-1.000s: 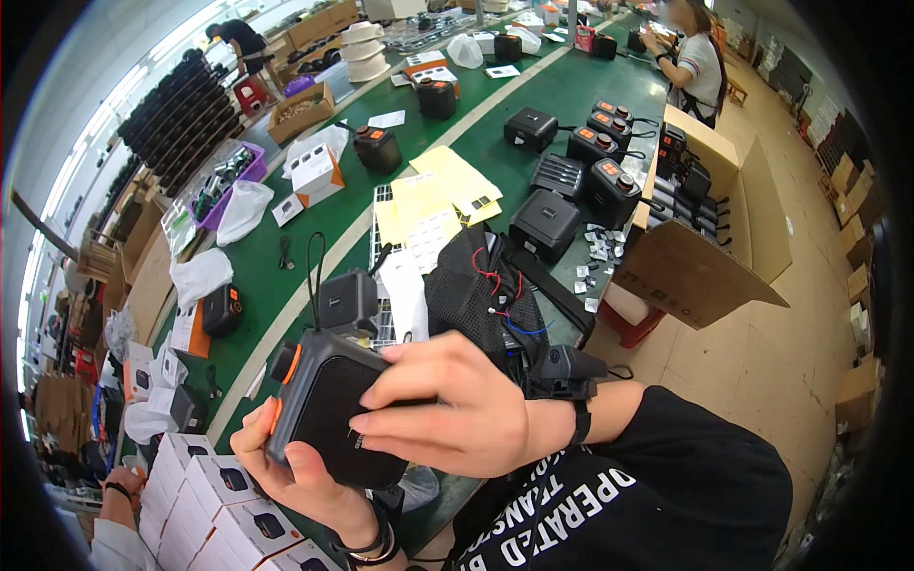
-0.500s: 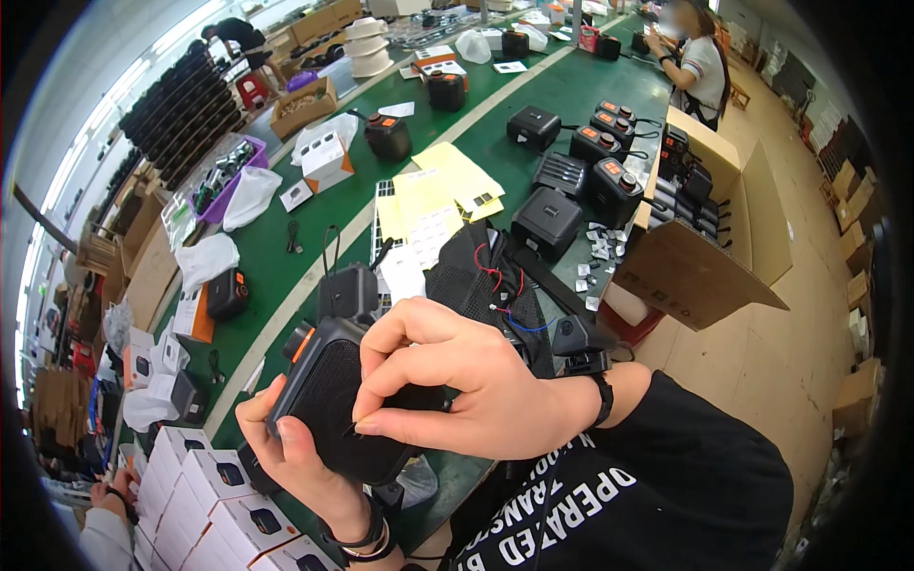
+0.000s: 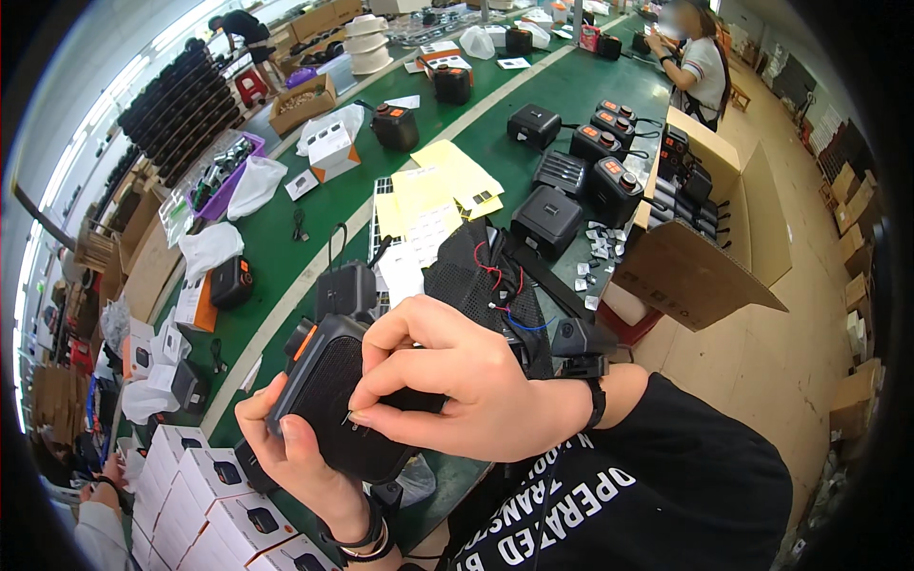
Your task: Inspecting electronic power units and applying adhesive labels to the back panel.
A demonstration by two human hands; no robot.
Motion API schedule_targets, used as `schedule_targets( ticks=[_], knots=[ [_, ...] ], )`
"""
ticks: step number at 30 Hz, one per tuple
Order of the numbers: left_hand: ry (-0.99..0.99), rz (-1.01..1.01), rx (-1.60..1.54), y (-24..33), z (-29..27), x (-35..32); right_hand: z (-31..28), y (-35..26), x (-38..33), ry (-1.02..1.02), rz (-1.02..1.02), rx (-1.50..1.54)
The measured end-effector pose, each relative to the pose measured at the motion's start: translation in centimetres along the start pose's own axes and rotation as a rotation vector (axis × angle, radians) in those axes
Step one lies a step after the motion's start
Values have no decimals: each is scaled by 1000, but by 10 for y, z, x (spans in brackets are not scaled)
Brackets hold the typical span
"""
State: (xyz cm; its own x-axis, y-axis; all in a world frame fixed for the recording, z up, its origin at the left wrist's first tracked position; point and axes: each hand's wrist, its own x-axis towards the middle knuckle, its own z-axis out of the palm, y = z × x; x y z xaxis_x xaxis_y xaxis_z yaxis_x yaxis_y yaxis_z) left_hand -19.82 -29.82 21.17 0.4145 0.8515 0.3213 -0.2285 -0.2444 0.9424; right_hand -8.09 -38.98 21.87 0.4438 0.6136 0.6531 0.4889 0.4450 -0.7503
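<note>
Black portable speaker (image 3: 319,404), about seven o'clock over green worktop (image 3: 267,276): left hand's grip (image 3: 309,471) around it, right hand (image 3: 462,381) pinching at front mesh (image 3: 331,366), pinched item unclear. Looks assembled; mesh work seems unfinished.

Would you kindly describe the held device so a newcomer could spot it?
Find the green table. Above its near side, the left hand grips a black device with an orange-ringed knob. Only this one has the right hand at its mesh face.
</note>
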Motion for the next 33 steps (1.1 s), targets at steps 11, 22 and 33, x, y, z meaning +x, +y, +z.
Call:
schedule_targets(
  ticks=[11,22,33],
  knots=[
    [-27,136,94,-5,-4,-2,0,13,-4,-208,438,505],
    [-76,46,184,-10,-4,3,-2,22,-3,-74,644,728],
    [-119,-82,86,-8,-6,10,0,27,-8,-66,704,747]
  ],
)
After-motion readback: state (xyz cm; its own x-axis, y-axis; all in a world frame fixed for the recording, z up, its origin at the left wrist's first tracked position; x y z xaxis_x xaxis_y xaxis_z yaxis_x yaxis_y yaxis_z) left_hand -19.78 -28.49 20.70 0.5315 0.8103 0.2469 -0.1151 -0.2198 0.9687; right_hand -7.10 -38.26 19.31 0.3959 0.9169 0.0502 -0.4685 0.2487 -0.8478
